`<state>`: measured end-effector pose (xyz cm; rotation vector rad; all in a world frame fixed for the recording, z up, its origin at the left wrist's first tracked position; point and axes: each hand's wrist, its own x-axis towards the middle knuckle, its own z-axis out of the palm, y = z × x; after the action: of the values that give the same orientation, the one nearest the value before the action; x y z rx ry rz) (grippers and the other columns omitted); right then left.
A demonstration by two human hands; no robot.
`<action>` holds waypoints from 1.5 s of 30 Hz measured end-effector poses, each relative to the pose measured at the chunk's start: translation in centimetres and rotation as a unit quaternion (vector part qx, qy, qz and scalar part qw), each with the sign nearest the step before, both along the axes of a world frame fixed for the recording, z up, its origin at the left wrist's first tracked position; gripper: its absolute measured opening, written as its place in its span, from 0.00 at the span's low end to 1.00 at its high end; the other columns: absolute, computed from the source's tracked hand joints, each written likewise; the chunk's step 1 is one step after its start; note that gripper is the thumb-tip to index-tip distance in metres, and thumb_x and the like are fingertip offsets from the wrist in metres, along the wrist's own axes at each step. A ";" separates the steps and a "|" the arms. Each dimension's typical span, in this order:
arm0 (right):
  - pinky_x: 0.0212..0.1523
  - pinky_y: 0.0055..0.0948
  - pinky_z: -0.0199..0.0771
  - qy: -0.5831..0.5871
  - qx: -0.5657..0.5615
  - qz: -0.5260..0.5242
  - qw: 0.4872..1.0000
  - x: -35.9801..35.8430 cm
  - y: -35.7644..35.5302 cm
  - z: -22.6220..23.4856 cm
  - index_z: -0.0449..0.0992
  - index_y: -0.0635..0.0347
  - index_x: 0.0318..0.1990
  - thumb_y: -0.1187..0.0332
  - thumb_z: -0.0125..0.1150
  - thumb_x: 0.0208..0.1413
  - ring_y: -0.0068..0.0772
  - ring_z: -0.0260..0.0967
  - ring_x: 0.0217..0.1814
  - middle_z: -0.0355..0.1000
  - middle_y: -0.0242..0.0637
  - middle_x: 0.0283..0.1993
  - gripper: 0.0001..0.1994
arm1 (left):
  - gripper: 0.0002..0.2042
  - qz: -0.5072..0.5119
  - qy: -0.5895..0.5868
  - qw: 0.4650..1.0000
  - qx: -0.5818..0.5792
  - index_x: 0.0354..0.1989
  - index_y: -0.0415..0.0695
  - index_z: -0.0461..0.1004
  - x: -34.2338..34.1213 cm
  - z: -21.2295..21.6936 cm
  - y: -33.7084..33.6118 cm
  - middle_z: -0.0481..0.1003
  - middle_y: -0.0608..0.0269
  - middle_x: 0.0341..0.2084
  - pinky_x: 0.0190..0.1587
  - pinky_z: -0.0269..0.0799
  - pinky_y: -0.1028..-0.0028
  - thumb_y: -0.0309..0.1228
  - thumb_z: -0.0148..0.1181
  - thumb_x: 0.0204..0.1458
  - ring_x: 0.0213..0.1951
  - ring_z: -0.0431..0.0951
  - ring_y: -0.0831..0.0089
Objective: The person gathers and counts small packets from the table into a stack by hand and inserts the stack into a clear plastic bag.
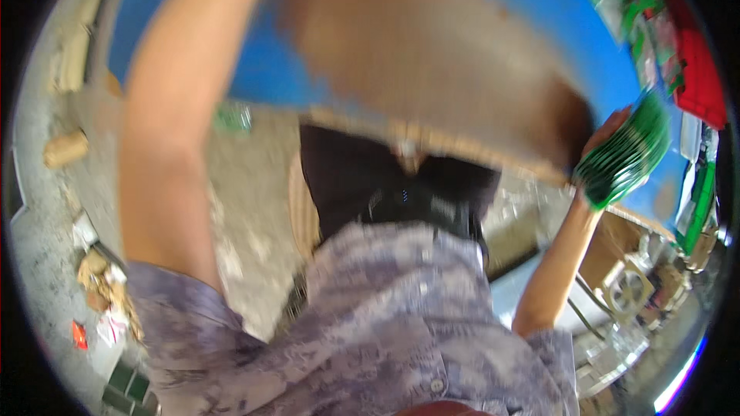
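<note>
My right hand point(607, 132) is at the right side of the blue worktable point(532, 11), closed around a fanned stack of thin green packets point(634, 152). The stack hides most of the fingers, and what the packets contain cannot be made out. My left forearm point(166, 108) stretches forward over the table's left part and leaves the picture at the top, so the left hand is out of sight. A large brown worn patch point(432, 54) covers the middle of the tabletop, blurred by motion.
Along the table's right edge lie several green and clear packages point(644, 15), beside a red container point(700, 62). A round fan-like frame point(628, 293) stands among clutter at lower right. Brown bundles point(66, 149) and scraps point(99, 277) lie on the floor at left.
</note>
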<state>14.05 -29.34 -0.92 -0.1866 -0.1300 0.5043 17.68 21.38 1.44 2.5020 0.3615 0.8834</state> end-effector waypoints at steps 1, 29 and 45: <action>0.68 0.42 0.66 -0.034 -0.075 -0.012 0.997 -0.9 0.5 0.1 0.65 0.62 0.64 0.48 0.60 0.57 0.45 0.66 0.64 0.68 0.49 0.61 0.34 | 0.14 0.014 0.010 1.000 0.022 0.28 0.45 0.80 -0.2 -1.1 1.9 0.80 0.54 0.24 0.35 0.76 0.64 0.43 0.70 0.46 0.31 0.82 0.61; 0.53 0.38 0.78 0.046 -0.276 -0.078 0.957 -3.2 1.1 -0.7 0.67 0.59 0.62 0.55 0.60 0.61 0.35 0.75 0.53 0.74 0.38 0.56 0.26 | 0.15 -0.054 0.120 0.990 -0.057 0.30 0.36 0.81 -7.1 7.0 -5.6 0.77 0.54 0.20 0.30 0.69 0.68 0.39 0.66 0.55 0.23 0.74 0.72; 0.51 0.34 0.80 0.011 -0.239 -0.034 0.970 -3.1 2.7 0.0 0.71 0.64 0.57 0.55 0.67 0.56 0.33 0.78 0.48 0.77 0.40 0.50 0.27 | 0.10 -0.105 0.131 0.981 -0.101 0.34 0.38 0.83 -15.2 -0.5 -13.7 0.76 0.62 0.25 0.32 0.71 0.74 0.32 0.71 0.51 0.25 0.73 0.74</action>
<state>10.93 -26.68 -0.87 -0.6544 0.0222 0.4620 2.50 7.70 0.93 2.4127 0.2495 0.4140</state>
